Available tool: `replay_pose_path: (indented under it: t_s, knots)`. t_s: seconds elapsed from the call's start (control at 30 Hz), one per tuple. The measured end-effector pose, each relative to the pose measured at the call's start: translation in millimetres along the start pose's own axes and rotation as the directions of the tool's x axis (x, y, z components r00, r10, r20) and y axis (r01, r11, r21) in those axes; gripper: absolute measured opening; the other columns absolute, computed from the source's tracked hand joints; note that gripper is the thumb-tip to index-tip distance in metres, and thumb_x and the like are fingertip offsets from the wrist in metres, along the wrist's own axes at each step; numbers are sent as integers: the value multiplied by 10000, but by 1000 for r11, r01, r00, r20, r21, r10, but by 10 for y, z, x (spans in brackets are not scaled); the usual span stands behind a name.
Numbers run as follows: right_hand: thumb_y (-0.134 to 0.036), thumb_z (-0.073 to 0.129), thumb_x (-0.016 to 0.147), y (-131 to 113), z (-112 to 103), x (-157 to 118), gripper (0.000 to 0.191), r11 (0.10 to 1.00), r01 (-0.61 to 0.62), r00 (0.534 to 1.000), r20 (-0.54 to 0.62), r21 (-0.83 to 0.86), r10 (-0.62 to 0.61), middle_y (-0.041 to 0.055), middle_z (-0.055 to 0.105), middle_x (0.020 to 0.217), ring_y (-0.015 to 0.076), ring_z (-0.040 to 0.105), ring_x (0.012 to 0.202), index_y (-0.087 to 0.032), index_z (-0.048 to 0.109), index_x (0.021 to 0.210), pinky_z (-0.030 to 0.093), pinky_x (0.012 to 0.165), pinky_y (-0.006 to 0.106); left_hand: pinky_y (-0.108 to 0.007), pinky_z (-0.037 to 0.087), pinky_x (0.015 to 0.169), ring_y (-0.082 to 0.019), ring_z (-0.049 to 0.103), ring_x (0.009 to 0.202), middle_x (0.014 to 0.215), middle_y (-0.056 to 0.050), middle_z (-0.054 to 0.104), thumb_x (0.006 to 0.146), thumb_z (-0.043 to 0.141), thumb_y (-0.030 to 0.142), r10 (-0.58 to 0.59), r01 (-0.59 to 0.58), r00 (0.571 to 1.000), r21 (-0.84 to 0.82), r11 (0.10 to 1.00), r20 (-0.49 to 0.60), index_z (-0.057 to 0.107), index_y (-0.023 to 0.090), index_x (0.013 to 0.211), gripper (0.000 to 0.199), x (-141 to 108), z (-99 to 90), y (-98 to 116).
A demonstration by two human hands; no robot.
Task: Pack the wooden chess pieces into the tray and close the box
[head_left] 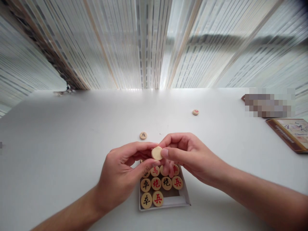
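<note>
A round wooden Chinese chess piece (157,153), its blank pale side facing me, is held up above the box. My right hand (190,155) pinches its right edge with the thumb in front. At its left edge, the fingertips of my left hand (122,166) close round the same piece. Below both hands lies a shallow open box (185,202) with several pieces in rows, marked in red or black. My fingers hide part of the back rows. The front row holds a black-marked piece (146,200) and a red-marked piece (158,199) at its left.
Beyond my hands, a loose black-marked piece (143,135) lies on the white table (72,138). Farther back and right is a red-marked piece (195,112). A printed brown box lid (291,134) lies at the right edge, near a blurred-out item (267,106). Striped curtains (154,41) hang behind the table.
</note>
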State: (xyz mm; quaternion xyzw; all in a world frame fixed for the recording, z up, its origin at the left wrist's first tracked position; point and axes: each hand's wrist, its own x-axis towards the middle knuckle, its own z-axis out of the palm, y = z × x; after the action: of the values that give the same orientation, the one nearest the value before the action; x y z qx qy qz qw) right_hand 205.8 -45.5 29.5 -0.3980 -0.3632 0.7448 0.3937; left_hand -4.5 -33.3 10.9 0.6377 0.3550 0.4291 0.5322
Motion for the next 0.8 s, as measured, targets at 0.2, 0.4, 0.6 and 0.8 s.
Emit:
replay_pose_path:
  t_s: [0.2,0.4,0.6,0.8]
  knots:
    - [-235,1046,682,-3,2,-1,363,1000,-17,1000,18,7,17,7,759,654,103,694,577,-139,743,856,546,535,159,-164,677,824,-133,841,853,1003,11,884,878,865,33,58,-58,998,8,998,20,876,265,1123,337,-10,-14,7]
    - [-293,1061,679,-24,30,-16,394,1000,-25,1000,16,-12,25,-4,734,649,92,652,580,-143,725,820,507,526,164,-188,683,831,-142,840,864,1029,2,887,888,849,18,100,-101,994,18,995,52,869,269,1150,364,-16,-9,-7]
    - [-232,1076,632,-15,20,-13,411,999,-30,999,16,15,30,-4,737,661,90,660,590,-141,722,822,520,537,157,-182,682,827,-141,837,853,1010,-1,884,885,872,59,112,-113,993,38,993,30,871,260,1141,325,-16,-16,-21]
    - [-181,1069,619,15,0,-14,406,999,-19,999,31,43,18,4,744,680,93,675,598,-136,726,831,534,548,154,-152,674,805,-128,832,826,979,18,883,839,891,18,115,-116,993,27,993,18,881,274,1111,373,-23,-8,-12]
